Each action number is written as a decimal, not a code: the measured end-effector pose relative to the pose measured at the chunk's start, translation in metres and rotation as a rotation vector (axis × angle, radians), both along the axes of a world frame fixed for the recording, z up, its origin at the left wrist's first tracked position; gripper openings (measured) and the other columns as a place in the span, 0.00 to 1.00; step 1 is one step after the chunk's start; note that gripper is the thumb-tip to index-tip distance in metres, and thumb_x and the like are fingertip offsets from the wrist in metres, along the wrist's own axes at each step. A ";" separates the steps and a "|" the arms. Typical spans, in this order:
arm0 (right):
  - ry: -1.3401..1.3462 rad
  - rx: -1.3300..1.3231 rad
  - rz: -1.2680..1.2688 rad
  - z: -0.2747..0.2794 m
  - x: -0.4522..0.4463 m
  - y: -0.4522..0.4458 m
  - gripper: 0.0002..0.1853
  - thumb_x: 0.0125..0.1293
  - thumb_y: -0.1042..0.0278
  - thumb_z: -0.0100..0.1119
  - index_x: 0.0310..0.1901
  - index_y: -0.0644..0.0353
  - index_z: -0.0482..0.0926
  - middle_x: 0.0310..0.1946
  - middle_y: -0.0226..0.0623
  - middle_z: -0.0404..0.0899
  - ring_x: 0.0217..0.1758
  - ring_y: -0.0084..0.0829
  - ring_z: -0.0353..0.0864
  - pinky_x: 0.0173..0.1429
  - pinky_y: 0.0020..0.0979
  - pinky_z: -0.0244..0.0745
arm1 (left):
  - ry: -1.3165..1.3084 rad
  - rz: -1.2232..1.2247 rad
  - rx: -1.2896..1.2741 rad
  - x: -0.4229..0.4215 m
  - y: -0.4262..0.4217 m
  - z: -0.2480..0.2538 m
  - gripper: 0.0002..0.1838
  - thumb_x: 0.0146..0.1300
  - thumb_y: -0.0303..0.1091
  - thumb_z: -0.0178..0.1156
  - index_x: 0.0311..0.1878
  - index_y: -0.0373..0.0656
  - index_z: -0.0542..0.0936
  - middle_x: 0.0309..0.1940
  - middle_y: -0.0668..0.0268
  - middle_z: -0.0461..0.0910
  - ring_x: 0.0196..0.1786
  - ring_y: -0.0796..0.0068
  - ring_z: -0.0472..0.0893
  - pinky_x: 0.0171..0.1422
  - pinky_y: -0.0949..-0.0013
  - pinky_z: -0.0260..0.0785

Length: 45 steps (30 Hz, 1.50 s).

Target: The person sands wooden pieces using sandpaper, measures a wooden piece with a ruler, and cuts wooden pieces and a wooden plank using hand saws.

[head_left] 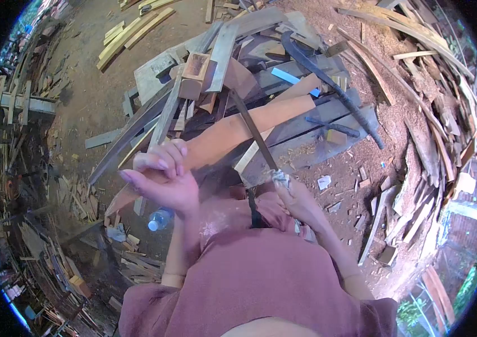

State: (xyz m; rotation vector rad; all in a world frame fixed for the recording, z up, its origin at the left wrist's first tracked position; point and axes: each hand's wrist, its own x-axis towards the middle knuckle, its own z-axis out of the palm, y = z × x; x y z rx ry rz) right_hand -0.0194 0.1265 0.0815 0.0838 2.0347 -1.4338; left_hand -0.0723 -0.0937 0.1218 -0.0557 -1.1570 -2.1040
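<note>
A low bench of rough planks (292, 133) is covered with offcuts and shavings. Across its near half a long shaped board (221, 132) is laid, apparently so that its far part is borne by the planks while the near part is left jutting past the near edge. Its long axis is run on a slant: one end is pointed toward the bench's right edge, the other toward the ground at near left, partly hidden behind the left hand (166, 175). By the right hand (287, 190), beyond the near edge, the wrapped handle of a long dark bar tool (254, 128) is clasped at its near end, seemingly so that the blade can be reached across the board; whether the board is touched cannot be told. In the left hand, raised with fingers loosely curled and thumb spread, nothing is seen held. Along the right edge a curved dark bar (336, 90) is laid; at the left edge a hollowed wooden block (191, 88) is set, and farther in, a blue strip (280, 75) is placed.
</note>
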 end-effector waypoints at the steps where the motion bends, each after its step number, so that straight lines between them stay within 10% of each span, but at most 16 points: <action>1: 0.091 0.027 0.021 0.000 0.000 0.000 0.14 0.68 0.62 0.41 0.45 0.62 0.71 0.19 0.36 0.69 0.24 0.27 0.69 0.32 0.34 0.68 | -0.001 -0.007 0.001 0.001 -0.001 -0.003 0.26 0.70 0.55 0.32 0.21 0.48 0.63 0.09 0.73 0.54 0.13 0.80 0.52 0.28 0.71 0.54; 8: -0.269 0.088 0.016 0.027 0.021 0.014 0.14 0.68 0.62 0.41 0.47 0.59 0.72 0.25 0.40 0.74 0.29 0.31 0.74 0.40 0.34 0.70 | 0.024 0.018 -0.086 0.014 0.003 -0.008 0.26 0.70 0.54 0.29 0.23 0.47 0.64 0.10 0.74 0.53 0.13 0.81 0.53 0.28 0.72 0.55; 21: -0.114 0.088 -0.001 -0.013 0.033 0.015 0.14 0.68 0.60 0.40 0.47 0.57 0.72 0.24 0.38 0.73 0.26 0.28 0.70 0.36 0.32 0.69 | 0.076 -0.030 -0.051 0.023 0.000 -0.021 0.28 0.70 0.55 0.25 0.24 0.45 0.64 0.11 0.70 0.56 0.13 0.77 0.56 0.27 0.68 0.59; 23: 0.292 0.137 0.050 -0.017 0.018 0.004 0.14 0.68 0.60 0.40 0.48 0.57 0.72 0.23 0.37 0.72 0.27 0.24 0.71 0.36 0.31 0.69 | 0.084 -0.009 -0.042 0.024 0.004 -0.020 0.28 0.70 0.55 0.25 0.24 0.45 0.64 0.11 0.70 0.56 0.13 0.77 0.56 0.28 0.68 0.59; 26: -0.129 0.157 0.021 -0.002 -0.021 -0.013 0.15 0.68 0.60 0.41 0.49 0.57 0.72 0.27 0.40 0.74 0.30 0.30 0.74 0.40 0.33 0.70 | 0.111 -0.029 -0.068 0.023 0.003 -0.020 0.28 0.70 0.55 0.25 0.25 0.45 0.64 0.11 0.70 0.55 0.13 0.77 0.56 0.28 0.67 0.59; 45: 0.069 0.298 0.138 -0.022 0.044 0.042 0.18 0.67 0.62 0.43 0.53 0.63 0.70 0.42 0.52 0.76 0.48 0.45 0.76 0.52 0.38 0.69 | 0.002 0.051 0.038 0.019 -0.013 -0.034 0.28 0.69 0.57 0.28 0.24 0.45 0.65 0.11 0.71 0.57 0.14 0.78 0.57 0.31 0.67 0.62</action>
